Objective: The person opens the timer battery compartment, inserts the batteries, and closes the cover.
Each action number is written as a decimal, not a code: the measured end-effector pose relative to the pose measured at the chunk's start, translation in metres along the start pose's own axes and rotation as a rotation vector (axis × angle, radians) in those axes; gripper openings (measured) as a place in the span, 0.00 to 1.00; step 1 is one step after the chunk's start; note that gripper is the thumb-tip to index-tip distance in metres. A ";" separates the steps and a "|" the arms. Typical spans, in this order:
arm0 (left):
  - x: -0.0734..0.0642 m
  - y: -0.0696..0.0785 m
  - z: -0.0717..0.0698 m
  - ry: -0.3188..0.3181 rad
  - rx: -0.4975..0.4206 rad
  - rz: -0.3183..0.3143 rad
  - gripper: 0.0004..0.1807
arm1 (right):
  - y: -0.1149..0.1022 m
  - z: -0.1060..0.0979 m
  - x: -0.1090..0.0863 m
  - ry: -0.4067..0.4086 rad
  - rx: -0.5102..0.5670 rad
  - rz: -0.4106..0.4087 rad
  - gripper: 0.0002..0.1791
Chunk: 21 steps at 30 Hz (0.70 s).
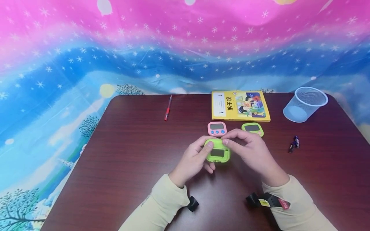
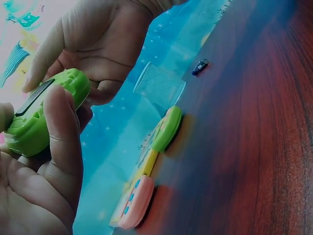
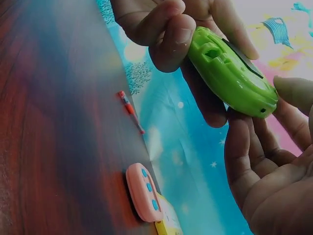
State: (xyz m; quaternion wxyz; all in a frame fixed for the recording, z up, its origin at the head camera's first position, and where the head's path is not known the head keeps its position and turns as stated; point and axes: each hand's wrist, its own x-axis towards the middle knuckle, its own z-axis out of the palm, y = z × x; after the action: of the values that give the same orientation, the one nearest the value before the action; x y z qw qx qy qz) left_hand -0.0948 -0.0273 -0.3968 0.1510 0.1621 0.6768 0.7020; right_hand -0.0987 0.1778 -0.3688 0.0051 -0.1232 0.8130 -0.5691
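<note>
Over the table, the left hand (image 1: 194, 158) grips a green digital timer (image 1: 214, 159), its thumb lying on the timer's upper left. A dark rectangular patch shows on the upward face. At the timer's upper right corner, the right hand (image 1: 254, 150) pinches the edge between thumb and fingers. The right wrist view shows the timer's green side (image 3: 230, 88) between both hands. Just beyond lie a pink timer (image 1: 217, 129) with blue buttons and a second green timer (image 1: 252, 128), the latter near the right hand.
A yellow book (image 1: 226, 117) lies at the back of the dark wooden table (image 1: 130, 144). Small dark batteries (image 1: 296, 141) lie at the right, below a white mesh basket (image 1: 303, 109). A red pen (image 1: 167, 110) lies back left.
</note>
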 end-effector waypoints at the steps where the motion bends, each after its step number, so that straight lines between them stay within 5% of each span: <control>1: 0.000 0.000 0.000 0.008 0.002 0.002 0.17 | 0.001 0.000 0.000 -0.004 -0.001 0.012 0.09; 12: 0.001 0.000 -0.001 0.092 0.020 -0.002 0.17 | 0.010 0.023 -0.004 -0.037 0.146 0.104 0.21; 21: 0.001 0.001 -0.004 0.082 0.011 -0.035 0.16 | 0.009 0.026 -0.004 -0.044 0.151 0.138 0.21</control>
State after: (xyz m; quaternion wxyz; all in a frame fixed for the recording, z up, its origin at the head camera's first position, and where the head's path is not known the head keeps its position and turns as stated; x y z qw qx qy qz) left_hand -0.0975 -0.0306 -0.3959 0.1343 0.1223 0.6889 0.7017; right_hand -0.0926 0.1579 -0.3871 0.0713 -0.0784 0.7739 -0.6244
